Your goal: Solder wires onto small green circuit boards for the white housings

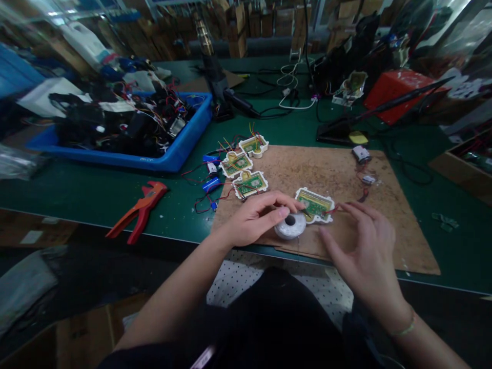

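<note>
My left hand [263,215] curls over a white spool [290,229], thumb on its top beside the dark centre hole. A thin strand hangs from the spool over the cardboard's front edge. The fingertips of that hand reach the left side of a green circuit board in a white housing [315,205]; a small dark piece by them is unclear. My right hand [363,243] is spread, its thumb well apart from the fingers. Its fingertips touch the red wires [335,208] at the board's right edge, and I see no firm grip on them.
Several similar boards [250,184] with wires and blue cylinders [211,184] lie left on the brown cardboard [384,220]. Red pliers-like cutters [140,210] rest further left. A blue tray [169,164] of parts, a black tool stand [219,110] and a red box [400,92] stand behind.
</note>
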Demonstrator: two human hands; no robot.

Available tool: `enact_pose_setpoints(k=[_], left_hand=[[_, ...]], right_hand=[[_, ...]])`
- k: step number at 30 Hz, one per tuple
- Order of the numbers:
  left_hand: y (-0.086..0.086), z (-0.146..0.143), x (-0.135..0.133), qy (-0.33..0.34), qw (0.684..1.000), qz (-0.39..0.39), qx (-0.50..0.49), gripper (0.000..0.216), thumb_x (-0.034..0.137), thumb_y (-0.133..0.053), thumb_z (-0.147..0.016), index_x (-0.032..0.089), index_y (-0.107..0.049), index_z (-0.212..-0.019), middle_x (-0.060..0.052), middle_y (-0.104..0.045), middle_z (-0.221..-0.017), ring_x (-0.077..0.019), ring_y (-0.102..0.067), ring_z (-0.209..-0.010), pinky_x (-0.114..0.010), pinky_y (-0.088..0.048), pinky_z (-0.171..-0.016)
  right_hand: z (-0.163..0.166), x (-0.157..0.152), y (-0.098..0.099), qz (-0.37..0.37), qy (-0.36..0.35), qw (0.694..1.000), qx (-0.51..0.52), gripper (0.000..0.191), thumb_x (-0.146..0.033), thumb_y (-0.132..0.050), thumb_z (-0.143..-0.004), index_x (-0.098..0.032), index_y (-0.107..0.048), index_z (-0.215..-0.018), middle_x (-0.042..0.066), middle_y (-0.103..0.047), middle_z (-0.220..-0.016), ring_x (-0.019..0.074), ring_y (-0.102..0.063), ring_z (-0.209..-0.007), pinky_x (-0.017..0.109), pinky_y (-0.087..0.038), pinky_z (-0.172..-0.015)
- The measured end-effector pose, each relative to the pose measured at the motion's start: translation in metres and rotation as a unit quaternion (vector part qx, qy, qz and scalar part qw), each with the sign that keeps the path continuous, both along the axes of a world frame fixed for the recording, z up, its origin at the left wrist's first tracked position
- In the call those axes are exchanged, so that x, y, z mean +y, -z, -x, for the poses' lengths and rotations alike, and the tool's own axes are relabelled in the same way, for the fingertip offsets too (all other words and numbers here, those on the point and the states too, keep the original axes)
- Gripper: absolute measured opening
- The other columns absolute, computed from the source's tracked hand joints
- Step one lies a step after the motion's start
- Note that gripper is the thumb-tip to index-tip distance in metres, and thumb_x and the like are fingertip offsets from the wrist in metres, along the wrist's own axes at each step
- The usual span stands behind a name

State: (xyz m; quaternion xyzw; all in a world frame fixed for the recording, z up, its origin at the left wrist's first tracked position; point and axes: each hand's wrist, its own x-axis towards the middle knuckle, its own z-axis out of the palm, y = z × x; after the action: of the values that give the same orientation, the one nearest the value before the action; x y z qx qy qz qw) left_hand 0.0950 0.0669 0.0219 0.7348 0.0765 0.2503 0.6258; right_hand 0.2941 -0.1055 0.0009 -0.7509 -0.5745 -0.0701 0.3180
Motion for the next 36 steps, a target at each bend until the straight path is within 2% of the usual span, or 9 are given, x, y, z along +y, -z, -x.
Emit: enact_pose_setpoints(k=[4, 7, 10, 13, 17, 21, 25, 32, 36], left_hand=[[0.006, 0.005, -0.014, -0.056, 0.998, -0.021, -0.021, 0.025, 0.029, -0.055, -0.103, 0.023, -0.065, -0.125, -0.009, -0.066, -0.137, -0.0238, -0.061, -0.130, -0.041, -0.050, -0.110], [0.004, 0.007, -0.025, -0.134, 0.989, -0.068, 0.001, 0.036, 0.032, -0.060, -0.099, 0.024, -0.058, -0.135, -0.010, -0.063, -0.139, -0.0237, -0.064, -0.123, -0.041, -0.053, -0.106], [0.002, 0.009, -0.037, -0.227, 0.958, -0.164, 0.054, 0.044, 0.033, -0.070, -0.093, 0.024, -0.057, -0.134, -0.010, -0.067, -0.133, -0.0235, -0.069, -0.111, -0.044, -0.053, -0.103], [0.001, 0.010, -0.049, -0.288, 0.919, -0.256, 0.086, 0.048, 0.039, -0.076, -0.087, 0.024, -0.058, -0.129, -0.009, -0.071, -0.126, -0.0261, -0.068, -0.113, -0.046, -0.050, -0.103], [-0.001, 0.007, -0.061, -0.304, 0.893, -0.324, 0.075, 0.049, 0.042, -0.078, -0.086, 0.023, -0.059, -0.127, -0.007, -0.073, -0.126, -0.0248, -0.069, -0.114, -0.043, -0.048, -0.100], [0.000, -0.001, -0.061, -0.321, 0.862, -0.388, 0.064, 0.023, 0.026, -0.069, -0.093, 0.027, -0.066, -0.116, -0.002, -0.077, -0.120, -0.0201, -0.071, -0.107, -0.039, -0.046, -0.094], [0.001, -0.006, -0.057, -0.321, 0.845, -0.422, 0.077, 0.021, 0.021, -0.063, -0.094, 0.027, -0.069, -0.113, 0.000, -0.078, -0.117, -0.0185, -0.071, -0.105, -0.040, -0.043, -0.095], [0.003, -0.003, -0.059, -0.323, 0.822, -0.460, 0.094, 0.028, 0.034, -0.066, -0.094, 0.026, -0.066, -0.120, 0.001, -0.072, -0.133, -0.0172, -0.067, -0.120, -0.041, -0.040, -0.103], [0.009, -0.002, -0.060, -0.317, 0.804, -0.497, 0.083, 0.021, 0.038, -0.063, -0.096, 0.024, -0.069, -0.111, 0.002, -0.076, -0.125, -0.0159, -0.068, -0.117, -0.041, -0.040, -0.102]], right_hand=[[0.007, 0.009, -0.005, -0.014, -0.012, 0.999, -0.045, 0.059, -0.043, -0.071, -0.087, -0.016, -0.054, -0.137, 0.018, -0.059, -0.133, 0.0349, -0.055, -0.127, 0.054, -0.042, -0.108], [0.006, 0.021, -0.009, -0.025, -0.068, 0.997, -0.032, 0.054, -0.038, -0.070, -0.088, -0.017, -0.054, -0.135, 0.016, -0.063, -0.130, 0.0318, -0.058, -0.122, 0.050, -0.044, -0.106], [0.003, 0.028, -0.010, -0.009, -0.110, 0.994, -0.017, 0.046, -0.035, -0.067, -0.091, -0.019, -0.055, -0.132, 0.013, -0.066, -0.129, 0.0294, -0.060, -0.120, 0.048, -0.046, -0.105], [0.000, 0.028, -0.007, 0.022, -0.130, 0.991, 0.005, 0.039, -0.035, -0.065, -0.093, -0.021, -0.058, -0.129, 0.009, -0.068, -0.128, 0.0268, -0.062, -0.118, 0.046, -0.048, -0.103], [-0.003, 0.026, -0.004, 0.040, -0.122, 0.991, 0.022, 0.040, -0.039, -0.065, -0.094, -0.021, -0.059, -0.129, 0.009, -0.070, -0.124, 0.0255, -0.064, -0.111, 0.044, -0.051, -0.097], [-0.008, 0.034, -0.005, 0.043, -0.110, 0.993, -0.014, 0.036, -0.043, -0.063, -0.095, -0.020, -0.063, -0.123, 0.009, -0.072, -0.116, 0.0265, -0.066, -0.105, 0.044, -0.052, -0.094], [-0.013, 0.042, -0.004, 0.031, -0.101, 0.994, -0.030, 0.039, -0.049, -0.060, -0.094, -0.020, -0.065, -0.120, 0.010, -0.073, -0.110, 0.0275, -0.067, -0.098, 0.045, -0.052, -0.088], [-0.016, 0.039, 0.005, -0.010, -0.137, 0.990, -0.025, 0.029, -0.042, -0.062, -0.094, -0.025, -0.064, -0.117, 0.007, -0.073, -0.105, 0.0260, -0.069, -0.092, 0.043, -0.053, -0.083], [-0.019, 0.040, 0.006, -0.018, -0.146, 0.988, -0.055, 0.027, -0.040, -0.061, -0.093, -0.028, -0.062, -0.117, 0.007, -0.073, -0.103, 0.0263, -0.070, -0.089, 0.044, -0.054, -0.081]])
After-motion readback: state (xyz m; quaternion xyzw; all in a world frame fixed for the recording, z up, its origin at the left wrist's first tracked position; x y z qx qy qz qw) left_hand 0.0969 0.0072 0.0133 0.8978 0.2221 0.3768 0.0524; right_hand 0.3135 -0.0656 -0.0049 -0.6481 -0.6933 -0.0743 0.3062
